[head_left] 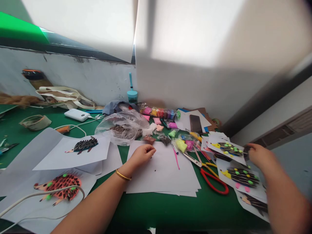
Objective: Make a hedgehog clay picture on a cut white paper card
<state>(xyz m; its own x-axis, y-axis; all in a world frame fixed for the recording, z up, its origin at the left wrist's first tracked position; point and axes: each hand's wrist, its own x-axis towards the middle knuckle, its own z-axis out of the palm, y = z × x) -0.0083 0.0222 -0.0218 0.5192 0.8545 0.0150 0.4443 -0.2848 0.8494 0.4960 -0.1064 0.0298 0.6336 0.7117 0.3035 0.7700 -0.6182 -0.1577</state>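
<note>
My left hand, with a gold bangle at the wrist, hovers over or rests on a stack of white paper. Its fingers are curled together, and anything between them is hidden. At the right, my right hand pinches the edge of a hedgehog picture with a yellow face and green dots. Below that sheet lies another hedgehog picture with pink feet, partly over a darker one. A small dark speck and a pink modelling tool lie on the paper stack.
Red-handled scissors and yellow-handled ones lie right of the stack. Clay packets, a plastic bag of seeds and a phone are behind. Left are more hedgehog pictures, a white power bank and a cable.
</note>
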